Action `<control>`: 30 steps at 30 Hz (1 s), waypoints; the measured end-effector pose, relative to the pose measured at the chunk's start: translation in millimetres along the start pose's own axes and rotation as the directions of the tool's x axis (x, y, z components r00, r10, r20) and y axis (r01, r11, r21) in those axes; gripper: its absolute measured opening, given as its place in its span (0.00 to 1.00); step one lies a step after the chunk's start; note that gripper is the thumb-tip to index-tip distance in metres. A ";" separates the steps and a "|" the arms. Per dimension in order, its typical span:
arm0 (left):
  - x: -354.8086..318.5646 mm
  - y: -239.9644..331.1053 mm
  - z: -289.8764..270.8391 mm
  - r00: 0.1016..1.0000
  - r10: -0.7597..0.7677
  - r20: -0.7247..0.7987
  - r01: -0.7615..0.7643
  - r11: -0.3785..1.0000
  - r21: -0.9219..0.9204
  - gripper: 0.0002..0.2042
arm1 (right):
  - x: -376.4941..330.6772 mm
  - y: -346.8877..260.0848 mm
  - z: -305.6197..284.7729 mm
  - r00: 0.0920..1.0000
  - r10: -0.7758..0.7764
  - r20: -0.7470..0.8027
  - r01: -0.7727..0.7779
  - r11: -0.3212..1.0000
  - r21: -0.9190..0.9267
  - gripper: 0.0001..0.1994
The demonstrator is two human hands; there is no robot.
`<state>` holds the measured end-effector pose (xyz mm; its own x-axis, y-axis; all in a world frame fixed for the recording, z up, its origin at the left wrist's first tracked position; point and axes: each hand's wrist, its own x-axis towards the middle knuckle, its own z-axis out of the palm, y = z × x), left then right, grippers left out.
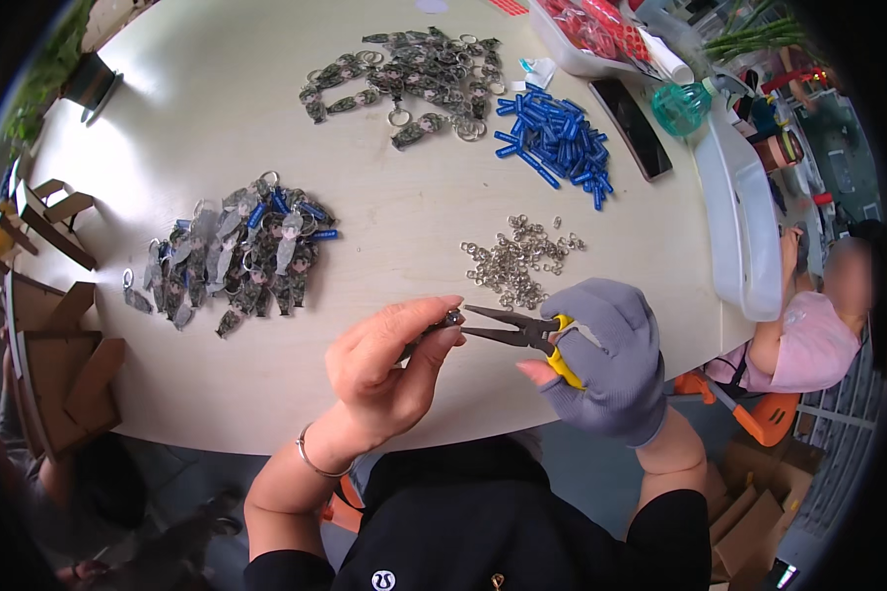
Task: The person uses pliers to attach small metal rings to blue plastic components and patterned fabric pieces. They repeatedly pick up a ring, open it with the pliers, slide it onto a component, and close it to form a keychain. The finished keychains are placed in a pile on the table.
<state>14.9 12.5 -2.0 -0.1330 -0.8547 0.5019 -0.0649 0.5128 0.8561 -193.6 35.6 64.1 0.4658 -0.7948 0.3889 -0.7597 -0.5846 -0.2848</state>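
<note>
My left hand (389, 360), bare with a bracelet at the wrist, pinches a small dark camouflage keychain (424, 343), mostly hidden by the fingers. In my right hand (611, 355), which wears a grey glove with a bare fingertip showing, are long-nose pliers (522, 331) with yellow handles. Their jaws stand apart, tips close to the left fingertips. Just beyond the pliers lies a heap of small metal rings (522, 261). Farther off sits a pile of blue tube-shaped pieces (562, 143).
Camouflage keychains with rings (414, 79) lie at the far middle. Another heap (241, 251), at left, has blue pieces among it. A phone (631, 128), a clear bin (734, 217) and a green bottle (682, 108) line the right. A person (808, 335) in pink sits at right.
</note>
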 end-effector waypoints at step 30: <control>1.6 1.5 -4.8 0.984 0.178 0.013 -0.178 0.969 0.173 0.18 | -8.2 -7.5 13.0 0.999 -0.047 -0.025 0.046 0.998 -0.049 0.14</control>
<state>19.4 11.4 0.7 -0.1548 -0.7486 0.6447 -0.2107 0.6626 0.7187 -185.9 44.4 51.7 0.4893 -0.7621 0.4240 -0.7590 -0.6116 -0.2235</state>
